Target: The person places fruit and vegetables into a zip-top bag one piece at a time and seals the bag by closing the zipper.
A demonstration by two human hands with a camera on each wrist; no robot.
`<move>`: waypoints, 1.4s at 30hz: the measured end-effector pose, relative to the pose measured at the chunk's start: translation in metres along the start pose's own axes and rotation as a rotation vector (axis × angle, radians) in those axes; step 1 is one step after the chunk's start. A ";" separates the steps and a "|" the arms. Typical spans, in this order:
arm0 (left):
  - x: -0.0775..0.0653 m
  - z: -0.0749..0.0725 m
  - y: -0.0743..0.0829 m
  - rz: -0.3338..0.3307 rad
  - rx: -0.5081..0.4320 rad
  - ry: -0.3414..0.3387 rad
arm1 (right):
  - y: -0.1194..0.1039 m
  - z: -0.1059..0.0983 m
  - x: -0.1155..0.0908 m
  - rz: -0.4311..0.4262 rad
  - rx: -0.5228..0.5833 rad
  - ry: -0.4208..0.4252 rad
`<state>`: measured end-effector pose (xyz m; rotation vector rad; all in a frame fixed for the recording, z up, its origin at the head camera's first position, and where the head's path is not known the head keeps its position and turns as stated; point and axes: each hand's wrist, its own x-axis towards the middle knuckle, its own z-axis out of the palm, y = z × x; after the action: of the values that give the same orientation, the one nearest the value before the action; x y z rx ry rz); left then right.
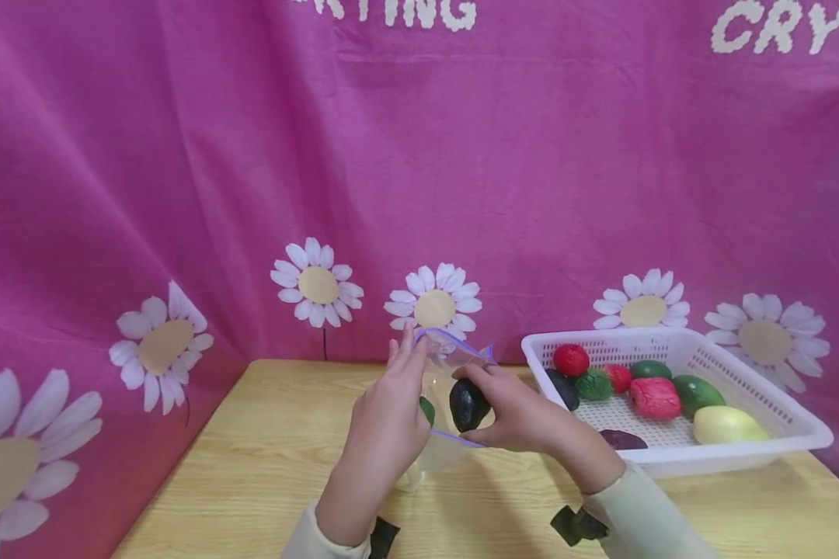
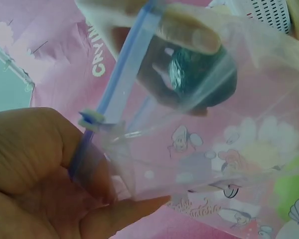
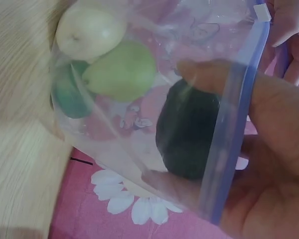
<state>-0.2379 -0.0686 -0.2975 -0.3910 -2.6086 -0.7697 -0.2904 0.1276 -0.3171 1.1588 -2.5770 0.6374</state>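
Note:
A clear zip bag (image 2: 204,144) with a blue zip edge and printed cartoon figures is held up above the table. My left hand (image 1: 390,415) grips its rim; in the left wrist view the thumb and fingers (image 2: 124,216) pinch the plastic beside the white slider. My right hand (image 1: 520,407) reaches into the bag's mouth and holds a dark avocado (image 1: 468,405) between thumb and fingers. Lower in the bag, the right wrist view has a pale yellow fruit (image 3: 89,32), a light green pear-shaped fruit (image 3: 122,72) and a darker green one (image 3: 70,97).
On the right of the wooden table (image 1: 252,458) stands a white perforated basket (image 1: 762,388). Inside are several play fruits, among them a red round one (image 1: 571,360), a pinkish-red block-like one (image 1: 656,398) and a yellow one (image 1: 727,425). A pink flowered cloth (image 1: 531,194) hangs behind.

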 end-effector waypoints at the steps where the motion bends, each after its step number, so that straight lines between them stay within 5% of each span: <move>1: 0.001 -0.001 0.000 0.001 -0.010 -0.008 | 0.000 -0.001 0.000 -0.014 0.003 -0.012; 10: 0.002 -0.009 -0.006 0.047 -0.118 -0.046 | 0.000 -0.011 -0.003 -0.036 -0.008 -0.115; 32: 0.002 -0.009 -0.007 0.057 -0.143 -0.022 | -0.012 -0.014 -0.002 0.090 -0.106 -0.208; 37: 0.002 -0.009 -0.006 0.051 -0.139 -0.023 | -0.009 -0.011 -0.003 0.050 -0.110 -0.167; 42: 0.003 -0.011 -0.010 0.017 -0.119 0.015 | -0.001 -0.001 -0.002 -0.076 -0.075 -0.036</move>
<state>-0.2409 -0.0823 -0.2922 -0.4386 -2.5494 -0.9213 -0.2884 0.1287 -0.3162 1.2481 -2.5484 0.5038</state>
